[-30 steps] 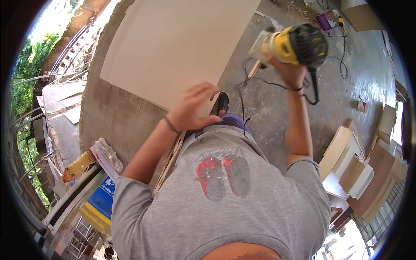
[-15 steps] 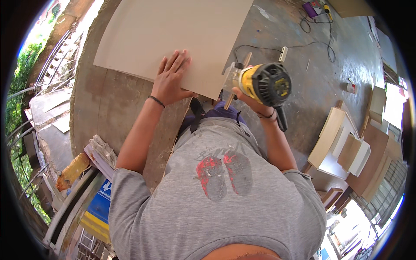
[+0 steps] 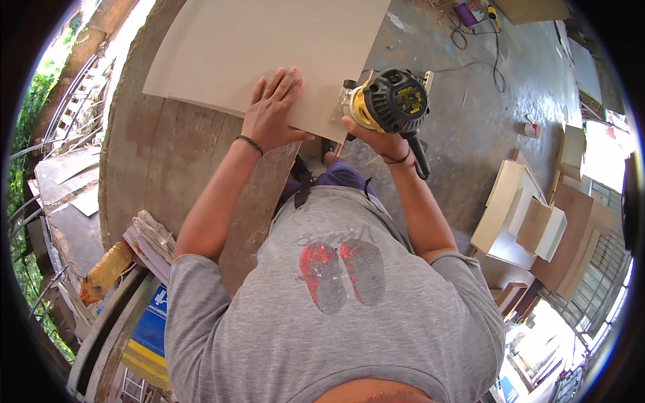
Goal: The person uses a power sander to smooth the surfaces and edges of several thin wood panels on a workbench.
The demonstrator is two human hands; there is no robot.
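- Gripping a black-and-yellow handheld router [image 3: 396, 101] by its lower body, the right hand [image 3: 376, 139] is closed around it at the right edge of the pale, flat, smooth-faced board [image 3: 289, 40], which is the landmark here.
- The router's clear plastic base [image 3: 344, 104] overlaps that edge of the board; whether it rests on the surface cannot be told.
- The left hand [image 3: 272, 111] lies open, palm down, fingers spread, on the board's near part, holding nothing.
- Under the board, and showing to its left and near side, is a worn, brown-grey wooden workbench [image 3: 168, 148].
- Right of the board spreads a stained grey concrete floor [image 3: 463, 127], with a thin black cable [image 3: 463, 66] across it.
- Farther right of the board and nearer the person stand pale wood-and-white cabinet pieces [image 3: 504, 208].
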